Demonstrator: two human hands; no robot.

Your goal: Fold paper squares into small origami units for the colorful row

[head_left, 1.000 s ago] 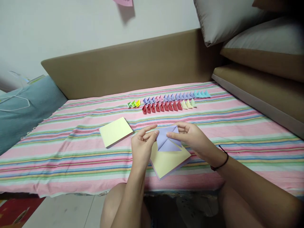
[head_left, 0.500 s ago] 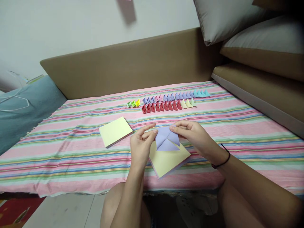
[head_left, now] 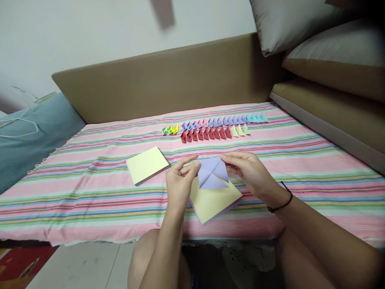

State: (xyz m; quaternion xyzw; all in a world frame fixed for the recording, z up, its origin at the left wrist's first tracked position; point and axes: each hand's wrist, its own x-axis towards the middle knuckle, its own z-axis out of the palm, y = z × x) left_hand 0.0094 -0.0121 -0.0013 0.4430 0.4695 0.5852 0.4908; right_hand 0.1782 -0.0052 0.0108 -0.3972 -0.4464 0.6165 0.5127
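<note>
A partly folded sheet of lavender origami paper (head_left: pixel 212 170) is held up between my two hands, its flaps meeting along a diagonal crease. My left hand (head_left: pixel 180 180) pinches its left edge between thumb and fingers. At the upper right corner, my right hand (head_left: pixel 248 168) grips it with thumb and index finger. Just below lies a stack of pale yellow square paper (head_left: pixel 215 202), with pink and lavender sheets showing at its edge. The folded paper hides the back of that stack.
A second pale yellow paper stack (head_left: pixel 147 164) lies to the left. Farther back stand rows of small folded paper boats, with red boats (head_left: pixel 206 134), lavender boats (head_left: pixel 224 121) and green and yellow boats (head_left: pixel 170 129). All rest on a striped cloth (head_left: pixel 99 192). Cushions (head_left: pixel 333 72) are piled at right.
My right thumb and fingers have shifted slightly along the top of the lavender paper toward its right corner. My left hand keeps its pinch. The view has moved a little.
</note>
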